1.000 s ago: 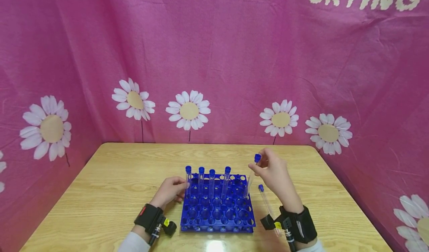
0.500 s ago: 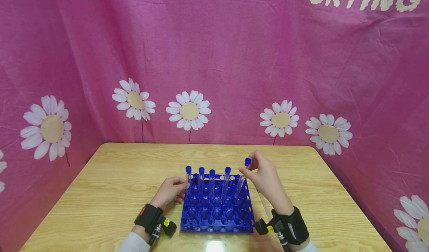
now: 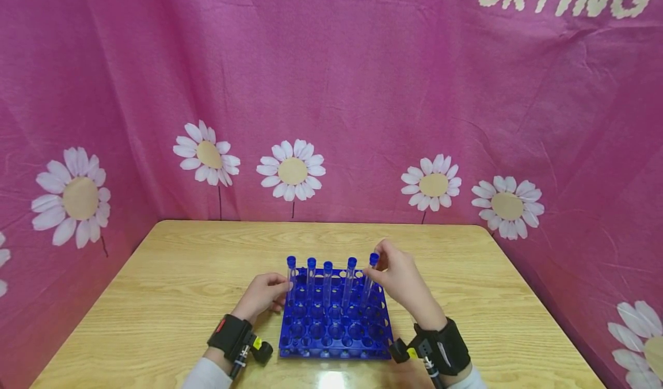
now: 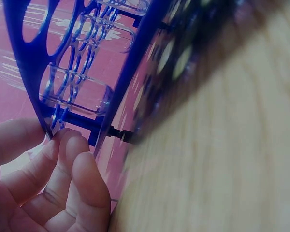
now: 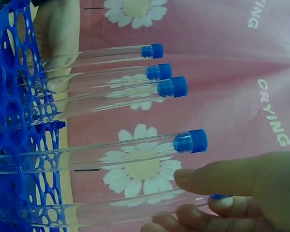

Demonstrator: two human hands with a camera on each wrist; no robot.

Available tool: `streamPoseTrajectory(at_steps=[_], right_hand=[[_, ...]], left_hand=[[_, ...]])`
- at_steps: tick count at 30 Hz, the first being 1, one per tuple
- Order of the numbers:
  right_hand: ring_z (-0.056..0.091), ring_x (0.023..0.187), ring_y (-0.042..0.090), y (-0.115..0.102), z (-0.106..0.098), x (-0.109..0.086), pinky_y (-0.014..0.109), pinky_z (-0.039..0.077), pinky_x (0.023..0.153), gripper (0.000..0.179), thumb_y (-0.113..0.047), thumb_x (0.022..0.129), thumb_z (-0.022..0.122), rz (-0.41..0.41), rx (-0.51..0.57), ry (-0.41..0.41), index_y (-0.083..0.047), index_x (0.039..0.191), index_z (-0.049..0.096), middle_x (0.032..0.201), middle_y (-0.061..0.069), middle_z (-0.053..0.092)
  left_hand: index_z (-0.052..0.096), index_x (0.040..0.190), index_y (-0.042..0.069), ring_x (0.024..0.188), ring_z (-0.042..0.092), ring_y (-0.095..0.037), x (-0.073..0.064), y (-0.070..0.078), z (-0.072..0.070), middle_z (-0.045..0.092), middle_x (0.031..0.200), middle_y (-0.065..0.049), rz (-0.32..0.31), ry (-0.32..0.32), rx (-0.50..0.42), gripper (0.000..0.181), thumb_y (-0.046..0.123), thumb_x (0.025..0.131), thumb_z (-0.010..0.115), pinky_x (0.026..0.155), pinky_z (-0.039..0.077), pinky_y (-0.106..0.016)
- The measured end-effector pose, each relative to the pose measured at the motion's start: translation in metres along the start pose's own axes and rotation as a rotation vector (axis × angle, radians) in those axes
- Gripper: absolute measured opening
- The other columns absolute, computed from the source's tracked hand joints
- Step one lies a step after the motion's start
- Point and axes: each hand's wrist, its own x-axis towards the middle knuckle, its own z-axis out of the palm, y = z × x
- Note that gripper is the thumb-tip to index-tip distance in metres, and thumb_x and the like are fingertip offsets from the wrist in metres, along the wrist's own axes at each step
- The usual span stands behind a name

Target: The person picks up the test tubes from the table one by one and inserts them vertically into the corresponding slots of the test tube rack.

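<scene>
A blue test tube rack (image 3: 336,353) stands on the table in the head view. My left hand (image 3: 263,293) pinches its left edge; in the left wrist view, thumb and fingers meet at the corner of the top plate. At the rack's right side my right hand (image 3: 406,278) pinches a clear, blue-capped test tube (image 5: 111,212) just below its cap. This tube leans slightly right, its lower end inside a rack hole. Several more capped tubes stand in the same row, among them one nearest the held tube (image 5: 121,153).
The wooden table (image 3: 217,245) reaches back to a pink cloth (image 3: 352,90) with daisies, which also covers both sides. Behind my right forearm, the table spot where another tube lay is hidden. Wrist cameras (image 3: 261,351) jut inward near the rack's front corners.
My right hand has moved left and down with the test tube, whose lower end has gone deeper into the rack. The left hand stays at the rack's edge.
</scene>
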Motion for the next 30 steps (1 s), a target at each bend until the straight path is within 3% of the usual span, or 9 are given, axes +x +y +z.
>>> streamPoseTrajectory(at_steps=[17, 30], right_hand=[[0.051, 0.066, 0.014, 0.0, 0.003, 0.0, 0.026, 0.043, 0.058, 0.031, -0.009, 0.078, 0.08, 0.035, 0.002, -0.085, -0.007, 0.09, 0.051, 0.073, 0.003, 0.058], [0.058, 0.075, 0.016, 0.013, -0.025, -0.001, 0.028, 0.045, 0.064, 0.029, -0.009, 0.082, 0.076, 0.031, 0.01, -0.09, -0.005, 0.095, 0.051, 0.081, 0.005, 0.06]], left_hand=[[0.068, 0.1, 0.003, 0.065, 0.059, -0.016, -0.001, 0.001, 0.0, 0.06, 0.076, -0.004, 0.0, -0.007, 0.001, 0.016, 0.017, 0.095, 0.062, 0.057, 0.054, -0.029], [0.067, 0.1, 0.002, 0.064, 0.058, -0.016, -0.001, -0.001, -0.001, 0.059, 0.075, -0.004, 0.008, -0.02, -0.017, 0.016, 0.016, 0.095, 0.061, 0.056, 0.053, -0.029]])
